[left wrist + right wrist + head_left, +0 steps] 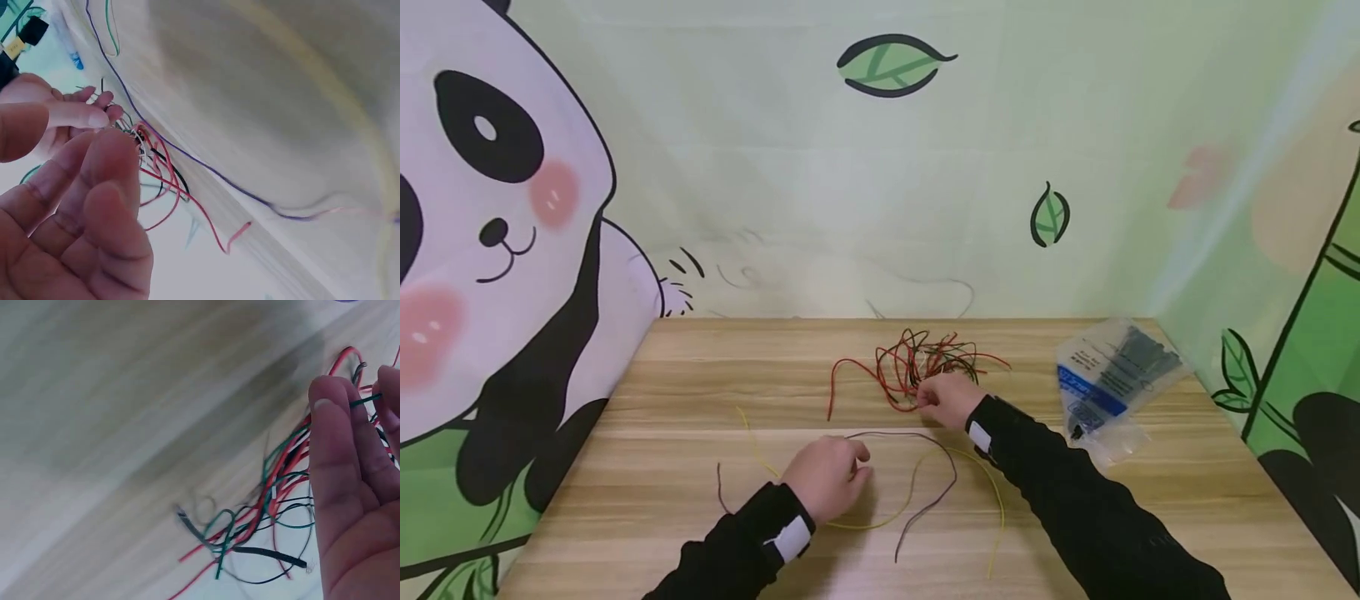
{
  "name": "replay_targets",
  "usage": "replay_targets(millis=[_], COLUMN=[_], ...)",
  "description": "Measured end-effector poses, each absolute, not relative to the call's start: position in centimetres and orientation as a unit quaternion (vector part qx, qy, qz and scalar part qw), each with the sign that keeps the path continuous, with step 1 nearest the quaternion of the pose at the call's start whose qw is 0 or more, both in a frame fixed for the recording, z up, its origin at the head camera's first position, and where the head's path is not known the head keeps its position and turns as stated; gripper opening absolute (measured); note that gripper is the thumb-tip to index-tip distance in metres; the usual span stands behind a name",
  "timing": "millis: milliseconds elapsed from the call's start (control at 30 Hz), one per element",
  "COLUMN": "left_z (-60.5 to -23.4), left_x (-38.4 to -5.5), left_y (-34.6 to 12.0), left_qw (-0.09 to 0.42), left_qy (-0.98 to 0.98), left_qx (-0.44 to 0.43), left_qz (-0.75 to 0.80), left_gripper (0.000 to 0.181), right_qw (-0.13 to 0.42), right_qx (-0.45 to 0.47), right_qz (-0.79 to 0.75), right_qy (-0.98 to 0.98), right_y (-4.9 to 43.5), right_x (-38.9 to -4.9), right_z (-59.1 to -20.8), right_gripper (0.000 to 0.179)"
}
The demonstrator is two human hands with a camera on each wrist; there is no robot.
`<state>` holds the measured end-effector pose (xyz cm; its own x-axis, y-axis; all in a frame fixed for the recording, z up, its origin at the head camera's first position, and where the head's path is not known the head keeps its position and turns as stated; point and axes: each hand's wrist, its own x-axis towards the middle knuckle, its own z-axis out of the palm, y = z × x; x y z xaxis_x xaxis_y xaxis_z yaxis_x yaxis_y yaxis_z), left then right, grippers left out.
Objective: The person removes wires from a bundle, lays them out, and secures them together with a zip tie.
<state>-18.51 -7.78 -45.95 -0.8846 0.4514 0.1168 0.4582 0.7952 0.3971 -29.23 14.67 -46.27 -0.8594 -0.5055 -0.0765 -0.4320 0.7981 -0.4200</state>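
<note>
A tangle of red, black and green wires (pixel 910 354) lies at the back middle of the table. My right hand (pixel 950 398) is at its near edge. In the right wrist view, the fingers and thumb of that hand pinch a thin green wire (pixel 366 400) beside the tangle. Closer to me, my left hand (pixel 827 479) hovers over the table with loosely bent fingers and nothing visible between them. Beneath and around it run a purple wire (pixel 956 473) and a yellow wire (pixel 1001 508), both loosely curved and apart from the tangle.
At the back right lies a clear plastic bag (pixel 1093 392) with a blue-and-white label and dark contents. A wooden table (pixel 685 375) carries everything, and a printed cloth backdrop (pixel 775 167) rises behind its far edge.
</note>
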Motion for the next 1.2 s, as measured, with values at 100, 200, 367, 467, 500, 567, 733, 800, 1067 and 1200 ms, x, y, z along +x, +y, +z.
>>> replay_targets(millis=[100, 200, 367, 467, 500, 567, 733, 800, 1067, 1200], left_z=[-45.6, -45.5, -46.4, -46.9, -47.0, -47.2, -47.1, -47.0, -47.1, -46.8], left_x=[-20.2, -21.3, -22.1, -22.2, -22.1, -21.9, -21.1, -20.8, -19.9, -19.1], left_y=[-6.5, -4.8, -2.2, -1.1, -0.9, -0.6, -0.8, -1.1, -1.9, -1.9], left_qw=[-0.019, -0.05, -0.084, -0.083, -0.085, -0.093, -0.137, -0.148, -0.161, -0.159], left_qy=[-0.944, -0.937, -0.917, -0.898, -0.89, -0.867, -0.817, -0.812, -0.815, -0.822], left_qx=[-0.254, -0.259, -0.217, -0.173, -0.161, -0.146, -0.128, -0.126, -0.143, -0.163], left_qz=[-0.209, -0.227, -0.323, -0.395, -0.419, -0.467, -0.545, -0.551, -0.538, -0.523], left_gripper=[0.015, 0.017, 0.027, 0.03, 0.029, 0.026, 0.022, 0.024, 0.024, 0.023], right_qw=[0.092, 0.086, 0.143, 0.199, 0.214, 0.235, 0.248, 0.242, 0.321, 0.316], right_qx=[-0.246, -0.234, -0.145, -0.055, -0.027, 0.02, 0.062, 0.068, 0.023, 0.021], right_qz=[-0.217, -0.243, -0.377, -0.517, -0.562, -0.636, -0.719, -0.727, -0.665, -0.654], right_qy=[0.94, 0.937, 0.904, 0.83, 0.799, 0.734, 0.647, 0.639, 0.674, 0.687], right_y=[15.3, 15.4, 14.6, 14.4, 14.3, 14.1, 14.0, 14.0, 13.3, 12.9], right_x=[-28.9, -28.6, -28.3, -28.2, -28.1, -28.1, -28.2, -28.2, -26.7, -26.6], right_z=[-46.5, -46.8, -47.2, -47.1, -47.1, -47.0, -46.9, -47.0, -47.5, -47.5], right_gripper=[0.006, 0.006, 0.011, 0.017, 0.02, 0.025, 0.016, 0.012, 0.02, 0.018])
